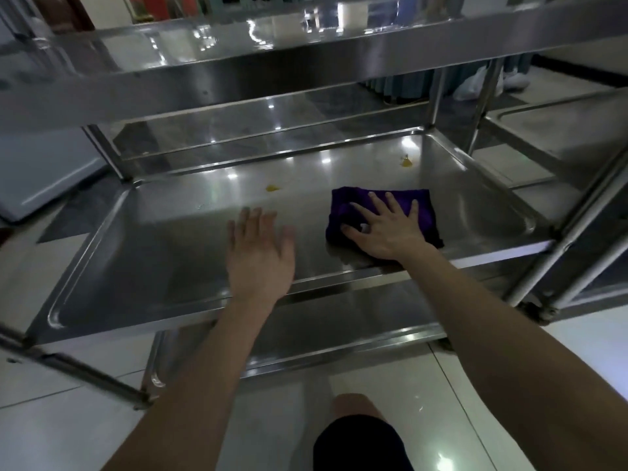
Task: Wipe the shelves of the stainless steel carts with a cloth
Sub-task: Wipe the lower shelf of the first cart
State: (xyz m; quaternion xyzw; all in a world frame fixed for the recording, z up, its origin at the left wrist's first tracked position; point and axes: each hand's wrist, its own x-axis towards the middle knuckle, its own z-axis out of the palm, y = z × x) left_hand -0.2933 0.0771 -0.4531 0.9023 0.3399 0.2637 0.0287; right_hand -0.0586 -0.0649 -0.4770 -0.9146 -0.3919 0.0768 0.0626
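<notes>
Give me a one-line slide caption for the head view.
Right hand presses a purple cloth flat on the cart's middle shelf, left hand open beside it, two yellow spots beyond.

Commercial kitchen or canteen, stainless steel carts (306, 56), tiled floor (390, 396)

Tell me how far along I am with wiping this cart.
Done: nothing I can confirm; the near part of the middle shelf shows no spots. In hand: your right hand presses the purple cloth flat on its near right side, left hand open beside it. Left: two yellow spots beyond the cloth, one mid-shelf, one near the back right corner. Top shelf and lower shelf: cannot tell.
</notes>
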